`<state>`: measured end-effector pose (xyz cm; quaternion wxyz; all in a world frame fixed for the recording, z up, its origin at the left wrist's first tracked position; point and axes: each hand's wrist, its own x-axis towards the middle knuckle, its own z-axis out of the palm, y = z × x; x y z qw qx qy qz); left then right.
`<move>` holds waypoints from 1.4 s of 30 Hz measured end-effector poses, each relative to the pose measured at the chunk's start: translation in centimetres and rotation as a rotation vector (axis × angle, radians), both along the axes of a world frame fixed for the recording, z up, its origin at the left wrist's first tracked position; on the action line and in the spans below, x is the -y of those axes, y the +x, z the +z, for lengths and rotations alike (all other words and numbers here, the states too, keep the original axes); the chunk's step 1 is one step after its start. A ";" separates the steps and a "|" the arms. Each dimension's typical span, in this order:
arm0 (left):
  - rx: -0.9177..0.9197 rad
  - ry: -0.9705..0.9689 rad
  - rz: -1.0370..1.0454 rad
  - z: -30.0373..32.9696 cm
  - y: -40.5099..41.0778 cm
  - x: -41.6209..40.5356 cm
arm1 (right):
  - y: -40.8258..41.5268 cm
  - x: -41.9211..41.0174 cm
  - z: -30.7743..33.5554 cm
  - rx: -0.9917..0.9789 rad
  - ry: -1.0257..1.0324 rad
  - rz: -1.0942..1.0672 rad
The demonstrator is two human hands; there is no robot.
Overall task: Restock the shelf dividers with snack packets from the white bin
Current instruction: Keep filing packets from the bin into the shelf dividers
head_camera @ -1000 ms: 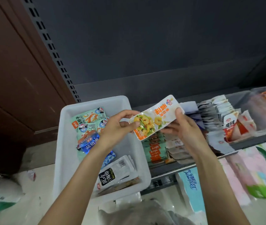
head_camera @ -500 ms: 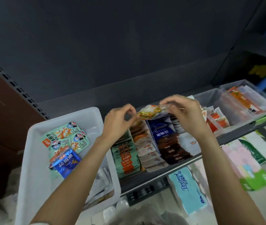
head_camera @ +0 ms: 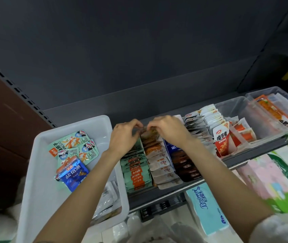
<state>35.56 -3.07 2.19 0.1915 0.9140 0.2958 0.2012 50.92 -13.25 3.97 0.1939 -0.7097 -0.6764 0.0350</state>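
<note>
At the back of the dark shelf's middle row, I see my left hand (head_camera: 124, 137) and right hand (head_camera: 168, 131) both pinching an orange-and-white foil snack packet (head_camera: 150, 133), beside the white plastic bin (head_camera: 39, 174).

The white bin (head_camera: 34, 172) sits at the shelf's (head_camera: 157, 195) left end, holding mint-green packets (head_camera: 73, 146) and a blue packet (head_camera: 74, 174) near its back left corner, with silvery packets (head_camera: 107, 199) by its right wall. Beside it, the dividers hold rows of upright packets: green-and-orange (head_camera: 135, 170), pale beige (head_camera: 162, 165), dark brown (head_camera: 185, 165). A crumpled orange-brown packet (head_camera: 150, 133) sits at the beige row's back end.
</note>
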 end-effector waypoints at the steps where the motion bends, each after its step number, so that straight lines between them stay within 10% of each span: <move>1: -0.009 -0.003 -0.003 0.0 -0.2 -0.1 | -0.7 -0.5 -1.0 0.131 -0.046 -0.004; 8: -0.004 -0.007 -0.072 0.3 -1.2 0.2 | -2.2 -0.8 -2.7 0.416 -0.149 -0.137; 17: 0.316 -0.009 0.197 0.5 -12.6 0.6 | -8.3 3.6 2.6 -0.262 0.414 -0.177; 25: -0.573 -0.344 0.164 -5.4 -21.8 0.8 | -20.2 -2.7 -4.3 -0.021 -0.431 0.297; 33: -0.840 -0.315 0.071 -8.2 -23.8 0.6 | -23.4 -4.8 -9.5 0.415 -0.674 0.412; 37: -0.615 -0.404 0.125 -7.6 -24.2 -0.2 | -22.3 -5.1 -8.5 0.233 -0.676 0.344; 42: 0.364 -0.681 0.557 -5.2 -24.3 -1.0 | -20.7 -3.9 -4.8 -0.447 -0.599 0.126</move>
